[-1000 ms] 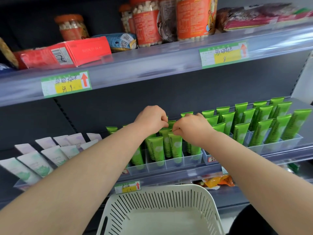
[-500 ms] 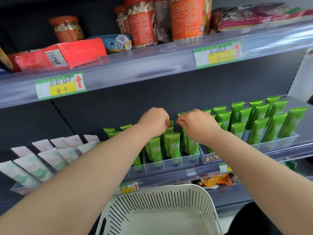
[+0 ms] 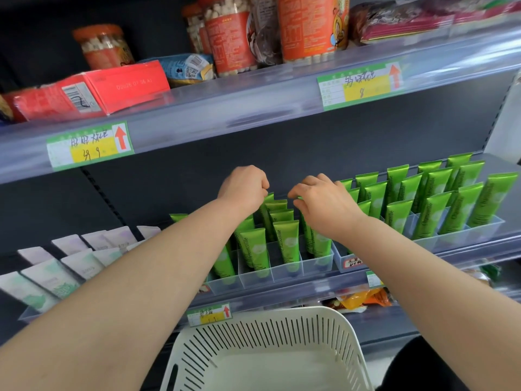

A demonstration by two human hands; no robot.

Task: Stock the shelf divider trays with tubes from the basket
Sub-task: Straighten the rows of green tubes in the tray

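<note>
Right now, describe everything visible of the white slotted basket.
The white slotted plastic basket sits bottom centre, below the clear plastic shelf rail. Rounded corners, thick smooth rim, rows of narrow vertical slots in the walls, a handle cut-out on the left wall, a plain floor. The part in view holds no tubes; its near side is cropped. Nothing visibly touches it; its support is out of view.

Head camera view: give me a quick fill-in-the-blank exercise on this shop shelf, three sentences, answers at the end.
1. The upright plastic tubes under the left hand and right hand are coloured ____.
2. The white slotted plastic basket sits ____ the clear plastic divider trays.
3. The red arrow on the green-and-yellow price tag points ____.
Missing words: green; below; up.
</note>
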